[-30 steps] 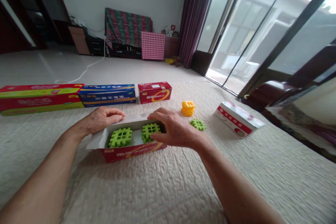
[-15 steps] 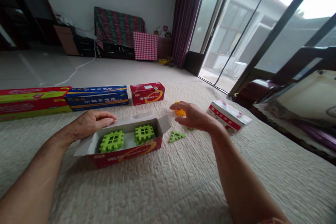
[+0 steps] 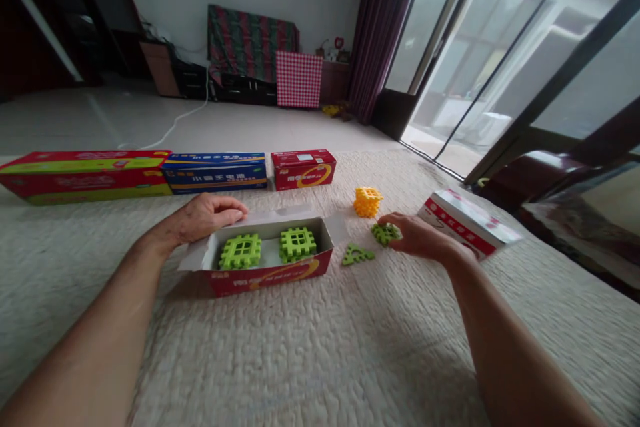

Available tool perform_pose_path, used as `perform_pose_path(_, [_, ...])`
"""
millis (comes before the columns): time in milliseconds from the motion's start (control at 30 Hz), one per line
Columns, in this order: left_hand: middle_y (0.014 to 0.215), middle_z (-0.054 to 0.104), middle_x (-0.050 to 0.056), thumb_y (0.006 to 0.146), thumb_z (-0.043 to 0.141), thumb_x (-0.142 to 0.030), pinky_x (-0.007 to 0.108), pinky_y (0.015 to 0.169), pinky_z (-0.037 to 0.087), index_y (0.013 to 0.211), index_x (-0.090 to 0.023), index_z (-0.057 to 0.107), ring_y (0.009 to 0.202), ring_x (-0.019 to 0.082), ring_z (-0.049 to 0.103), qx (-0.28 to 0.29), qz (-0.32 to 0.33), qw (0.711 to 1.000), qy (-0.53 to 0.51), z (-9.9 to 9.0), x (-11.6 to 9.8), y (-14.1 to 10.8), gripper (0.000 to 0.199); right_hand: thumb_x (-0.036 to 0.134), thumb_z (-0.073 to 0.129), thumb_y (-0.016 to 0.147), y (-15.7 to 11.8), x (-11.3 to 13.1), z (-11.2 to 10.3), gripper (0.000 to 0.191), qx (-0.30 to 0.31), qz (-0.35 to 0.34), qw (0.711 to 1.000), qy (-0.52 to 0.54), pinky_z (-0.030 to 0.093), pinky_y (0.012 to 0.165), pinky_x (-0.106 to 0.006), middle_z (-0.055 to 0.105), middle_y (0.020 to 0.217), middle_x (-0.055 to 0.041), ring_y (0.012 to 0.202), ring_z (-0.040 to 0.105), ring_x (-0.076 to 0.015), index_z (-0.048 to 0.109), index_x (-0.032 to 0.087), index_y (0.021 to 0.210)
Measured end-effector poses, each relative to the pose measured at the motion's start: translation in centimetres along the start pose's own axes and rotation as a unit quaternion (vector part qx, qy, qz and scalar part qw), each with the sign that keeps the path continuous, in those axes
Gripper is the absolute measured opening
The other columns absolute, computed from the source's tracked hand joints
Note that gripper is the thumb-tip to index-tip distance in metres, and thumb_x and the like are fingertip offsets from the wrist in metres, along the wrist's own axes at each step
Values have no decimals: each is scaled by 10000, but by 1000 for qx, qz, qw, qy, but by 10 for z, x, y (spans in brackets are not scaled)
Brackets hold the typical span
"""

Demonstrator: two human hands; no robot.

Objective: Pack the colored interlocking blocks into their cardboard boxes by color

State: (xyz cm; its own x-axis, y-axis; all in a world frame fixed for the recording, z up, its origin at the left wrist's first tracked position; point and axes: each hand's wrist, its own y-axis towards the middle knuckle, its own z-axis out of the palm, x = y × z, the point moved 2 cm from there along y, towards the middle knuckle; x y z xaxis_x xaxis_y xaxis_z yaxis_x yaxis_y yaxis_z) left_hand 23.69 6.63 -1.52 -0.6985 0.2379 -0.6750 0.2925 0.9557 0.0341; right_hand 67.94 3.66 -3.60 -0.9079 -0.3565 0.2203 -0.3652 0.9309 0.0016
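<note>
An open red cardboard box [image 3: 273, 276] lies before me with two green square window-patterned building blocks inside, one block [image 3: 241, 251] at the left and the other block [image 3: 297, 243] at the right. My left hand [image 3: 213, 215] is closed at the box's back left edge, by its raised white flap. To the right of the box, my right hand [image 3: 413, 235] has thumb and fingers around the edge of a green latticed building block [image 3: 384, 233] on the quilted mat. A green triangular block [image 3: 357, 254] lies between that block and the box. Just behind sits a yellow latticed cube [image 3: 367, 201].
Along the mat's far side stand a long red-and-green box [image 3: 95, 177], a blue box [image 3: 216, 172] and a small red box [image 3: 303, 169]. A white-and-red carton [image 3: 467, 223] sits just beyond my right hand. Glass doors [image 3: 480, 60] rise at the right.
My right hand has moved from over the yellow cube to the green latticed block and taken its edge. The yellow cube is now uncovered. My left hand stays at the box; the view has shifted.
</note>
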Motion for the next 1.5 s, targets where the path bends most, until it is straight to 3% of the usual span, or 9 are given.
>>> perform_pose_path(200, [885,753,1,743,582,-444,238,749,479,907,-213,765,817,182,655,-2,20,1000,2,1,7,1,337,303,632,754,-5,18,-23,395,-79,-6,997,-6,532,887,-456,709,1119,-130,961,682,-277,672,205,1135])
perform_pose_path(300, [885,752,25,739,573,-425,252,719,482,925,-187,756,794,180,651,1,19,999,-35,3,6,-1,353,412,637,786,-5,57,-38,383,-149,-59,987,28,536,875,-473,710,1115,-93,961,678,-267,668,241,1128])
perform_pose_path(400, [887,749,42,733,572,-406,270,722,484,921,-173,750,780,178,645,-5,21,998,-62,3,5,-1,348,389,657,793,2,114,-45,378,-172,-131,973,77,541,845,-421,695,1132,-85,964,666,-242,655,231,1136])
perform_pose_path(600, [844,733,32,737,550,-353,257,668,456,909,-162,747,723,159,616,-3,34,997,-62,4,7,0,324,219,684,759,30,222,-33,349,-121,-229,960,108,500,871,-350,682,1089,-72,980,633,-205,643,179,1103])
perform_pose_path(800, [837,732,30,722,557,-347,262,695,476,907,-156,747,771,179,636,12,45,996,-80,2,0,-3,327,166,663,749,50,265,-12,323,-54,-234,967,87,500,833,-347,666,1095,-109,939,632,-204,632,145,1070])
perform_pose_path(1033, [863,735,23,721,543,-317,251,698,477,913,-158,743,797,175,643,20,41,995,-84,0,-3,-5,320,206,668,757,55,262,-7,413,-85,-241,961,104,501,875,-370,651,1156,-118,1005,630,-230,608,147,1161])
perform_pose_path(1200, [846,740,33,715,554,-339,258,707,471,929,-148,744,768,172,637,10,39,997,-66,1,-1,-3,344,213,632,801,46,234,-17,325,-160,-219,956,113,495,891,-363,678,1127,-90,1021,635,-217,636,167,1123])
perform_pose_path(1333, [832,742,25,715,575,-401,262,689,474,924,-172,754,750,180,637,-2,35,998,-44,3,2,-2,357,213,606,809,37,192,-23,301,-181,-185,959,113,497,892,-375,685,1123,-86,1012,641,-213,646,178,1105])
perform_pose_path(1500, [868,758,9,716,590,-465,259,750,493,882,-223,766,817,199,662,-10,22,1000,-17,1,5,1,342,167,587,764,11,101,-34,378,-129,-84,986,58,497,950,-437,685,1163,-81,1034,649,-231,645,213,1135])
